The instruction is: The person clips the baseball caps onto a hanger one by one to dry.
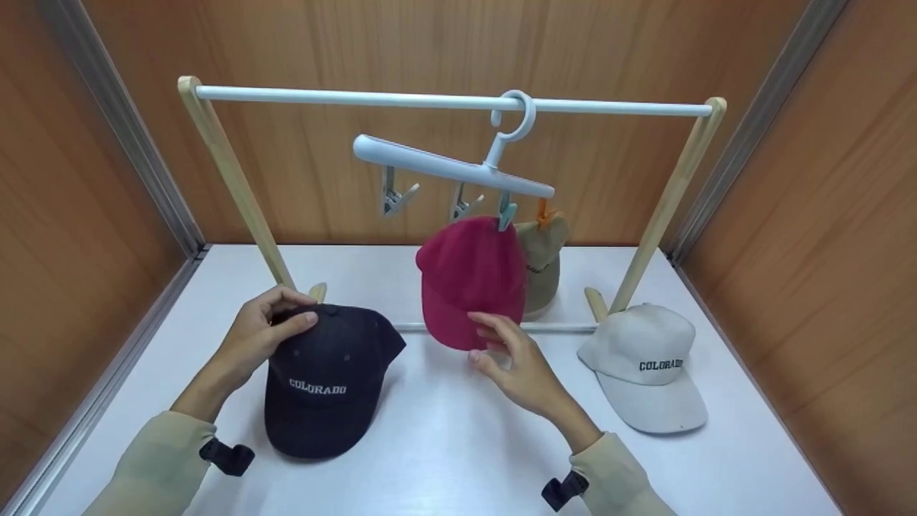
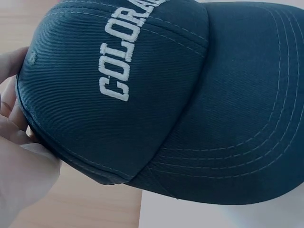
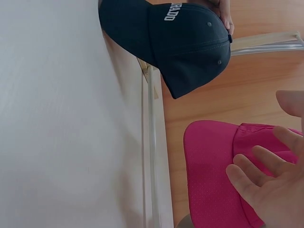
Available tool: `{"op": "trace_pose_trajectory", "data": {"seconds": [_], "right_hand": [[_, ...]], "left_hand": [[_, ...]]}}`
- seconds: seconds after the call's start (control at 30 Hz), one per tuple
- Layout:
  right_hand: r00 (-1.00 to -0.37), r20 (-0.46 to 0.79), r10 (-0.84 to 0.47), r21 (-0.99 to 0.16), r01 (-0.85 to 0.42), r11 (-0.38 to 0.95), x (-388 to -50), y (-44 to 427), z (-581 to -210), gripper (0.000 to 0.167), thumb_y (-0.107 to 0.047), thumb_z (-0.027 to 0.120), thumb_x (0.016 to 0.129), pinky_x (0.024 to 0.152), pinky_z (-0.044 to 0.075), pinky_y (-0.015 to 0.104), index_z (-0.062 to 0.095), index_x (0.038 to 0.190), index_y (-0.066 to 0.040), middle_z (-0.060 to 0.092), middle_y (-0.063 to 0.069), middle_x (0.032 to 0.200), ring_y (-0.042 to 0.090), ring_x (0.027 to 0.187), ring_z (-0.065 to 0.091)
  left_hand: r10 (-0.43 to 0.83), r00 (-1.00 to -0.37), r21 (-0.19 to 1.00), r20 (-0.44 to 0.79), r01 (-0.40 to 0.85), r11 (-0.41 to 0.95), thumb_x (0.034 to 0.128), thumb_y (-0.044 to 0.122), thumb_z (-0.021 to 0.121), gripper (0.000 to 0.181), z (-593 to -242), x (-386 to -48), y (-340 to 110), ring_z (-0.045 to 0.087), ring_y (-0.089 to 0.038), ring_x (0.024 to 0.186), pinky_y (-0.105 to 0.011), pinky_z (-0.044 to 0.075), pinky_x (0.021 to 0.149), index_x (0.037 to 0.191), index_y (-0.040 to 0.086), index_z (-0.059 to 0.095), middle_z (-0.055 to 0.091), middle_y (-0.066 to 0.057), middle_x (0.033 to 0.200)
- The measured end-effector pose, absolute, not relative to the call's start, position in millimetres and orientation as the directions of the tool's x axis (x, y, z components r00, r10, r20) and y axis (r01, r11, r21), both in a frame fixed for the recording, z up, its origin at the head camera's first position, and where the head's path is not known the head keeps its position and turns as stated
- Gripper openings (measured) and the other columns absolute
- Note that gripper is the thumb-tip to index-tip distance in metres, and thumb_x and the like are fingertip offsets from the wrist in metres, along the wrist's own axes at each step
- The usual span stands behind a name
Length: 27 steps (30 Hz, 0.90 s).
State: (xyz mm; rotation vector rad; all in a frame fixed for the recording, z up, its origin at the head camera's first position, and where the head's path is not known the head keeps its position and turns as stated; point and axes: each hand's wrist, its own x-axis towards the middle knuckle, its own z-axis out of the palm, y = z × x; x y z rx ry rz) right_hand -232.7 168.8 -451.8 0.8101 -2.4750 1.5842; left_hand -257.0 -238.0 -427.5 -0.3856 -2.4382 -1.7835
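My left hand (image 1: 269, 330) grips the dark cap (image 1: 326, 387) at its crown, thumb on the front side; in the left wrist view the fingers go behind the cap (image 2: 114, 95). White lettering faces out and the brim points down. My right hand (image 1: 519, 365) is beside the lower part of the red cap (image 1: 473, 279), its fingers spread and relaxed; whether they touch the cap I cannot tell. A blue-green clip (image 1: 506, 213) holds the red cap on the white hanger (image 1: 444, 166), which tilts down to the right.
Behind the red cap a tan cap (image 1: 548, 276) hangs from an orange clip (image 1: 544, 213). Two grey clips hang at the hanger's left. The hanger hooks over the rack's white rod (image 1: 322, 97). A white cap (image 1: 648, 365) lies on the table at the right. Wooden walls enclose the table.
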Motion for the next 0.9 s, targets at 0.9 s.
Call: {"op": "trace_pose_trajectory", "data": {"seconds": [0.9], "right_hand": [[-0.848, 0.372, -0.377, -0.807, -0.496, 0.320, -231.8, 165.9, -452.6, 0.055, -0.018, 0.073, 0.103, 0.113, 0.049, 0.051, 0.053, 0.152, -0.006, 0.055, 0.019, 0.150, 0.038, 0.136, 0.058]], "left_hand": [[0.194, -0.934, 0.901, 0.299, 0.343, 0.266, 0.0977, 0.007, 0.076, 0.023, -408.6, -247.3, -211.0, 0.065, -0.009, 0.119, -0.019, 0.050, 0.100, 0.118, -0.002, 0.069, 0.076, -0.007, 0.109]]}}
